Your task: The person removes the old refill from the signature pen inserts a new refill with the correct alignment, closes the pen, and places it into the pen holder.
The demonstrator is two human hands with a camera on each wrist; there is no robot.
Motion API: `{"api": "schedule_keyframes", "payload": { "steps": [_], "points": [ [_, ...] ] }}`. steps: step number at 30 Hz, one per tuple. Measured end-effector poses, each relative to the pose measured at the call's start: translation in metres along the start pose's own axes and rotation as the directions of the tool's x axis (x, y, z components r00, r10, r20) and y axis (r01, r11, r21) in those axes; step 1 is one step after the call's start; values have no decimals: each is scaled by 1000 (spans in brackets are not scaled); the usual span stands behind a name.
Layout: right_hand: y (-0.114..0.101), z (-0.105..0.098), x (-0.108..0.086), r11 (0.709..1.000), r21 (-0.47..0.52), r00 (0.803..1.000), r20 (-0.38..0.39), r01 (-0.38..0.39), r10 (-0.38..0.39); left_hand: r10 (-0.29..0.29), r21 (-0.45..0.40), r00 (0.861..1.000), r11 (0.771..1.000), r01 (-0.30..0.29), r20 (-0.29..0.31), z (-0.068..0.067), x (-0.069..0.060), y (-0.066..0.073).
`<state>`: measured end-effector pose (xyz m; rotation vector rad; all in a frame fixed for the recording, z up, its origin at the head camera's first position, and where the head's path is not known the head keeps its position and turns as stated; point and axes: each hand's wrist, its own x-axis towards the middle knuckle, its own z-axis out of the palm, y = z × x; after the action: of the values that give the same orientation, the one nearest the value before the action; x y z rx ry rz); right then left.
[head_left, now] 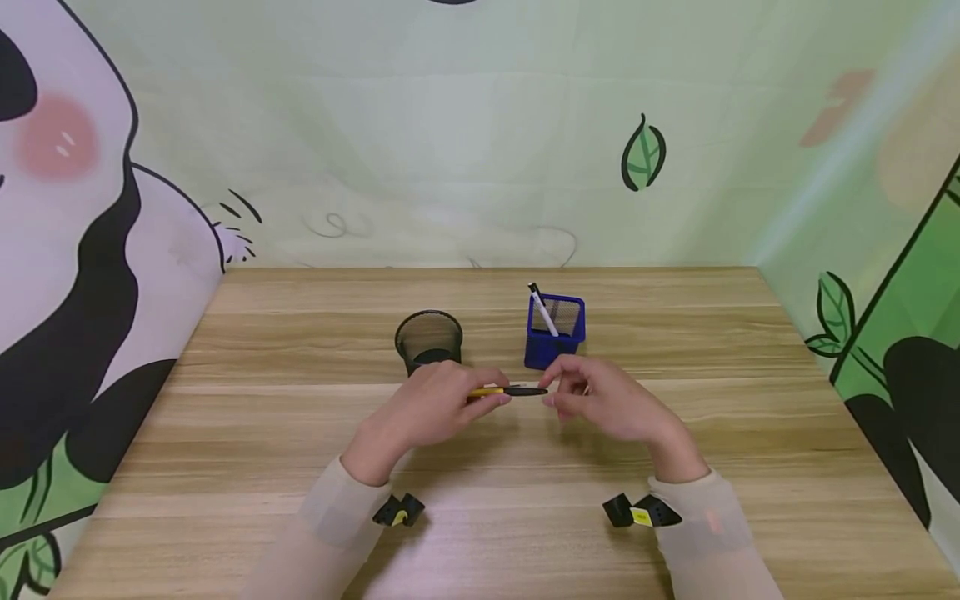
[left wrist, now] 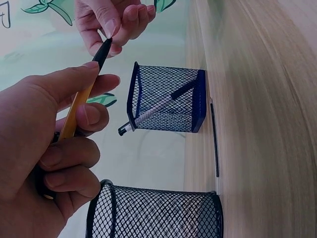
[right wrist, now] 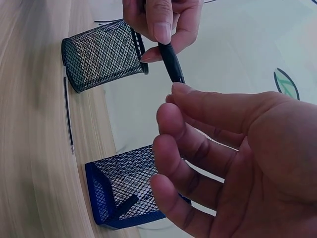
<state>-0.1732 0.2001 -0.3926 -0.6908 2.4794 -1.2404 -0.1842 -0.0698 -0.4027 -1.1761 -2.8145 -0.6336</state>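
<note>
A yellow pen with a black front section (head_left: 527,391) is held level between the two hands. My left hand (head_left: 441,402) grips its yellow barrel (left wrist: 77,111), fingers curled around it. At the pen's black tip (right wrist: 172,64), the thumb and forefinger of my right hand (head_left: 611,402) pinch the end; the other fingers are loosely bent. Just beyond the left hand stands a round black mesh pen cup (head_left: 397,343). Behind the right hand is a square blue mesh pen holder (head_left: 551,353), with a white pen with black ends (head_left: 543,310) leaning in it.
A thin dark rod (left wrist: 215,148), like a pen refill, lies on the wooden table (head_left: 300,433) near the two holders. A printed cloth backdrop (head_left: 450,150) rises behind and at both sides of the table.
</note>
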Motion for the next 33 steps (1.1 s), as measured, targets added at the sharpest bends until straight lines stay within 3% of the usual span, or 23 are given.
{"api": "schedule_keyframes", "payload": {
  "steps": [33],
  "points": [
    [-3,3,4,999,-44,1000,-8,-17,17,-26,-2,999,1000,26,25,1,1,0]
  ]
}}
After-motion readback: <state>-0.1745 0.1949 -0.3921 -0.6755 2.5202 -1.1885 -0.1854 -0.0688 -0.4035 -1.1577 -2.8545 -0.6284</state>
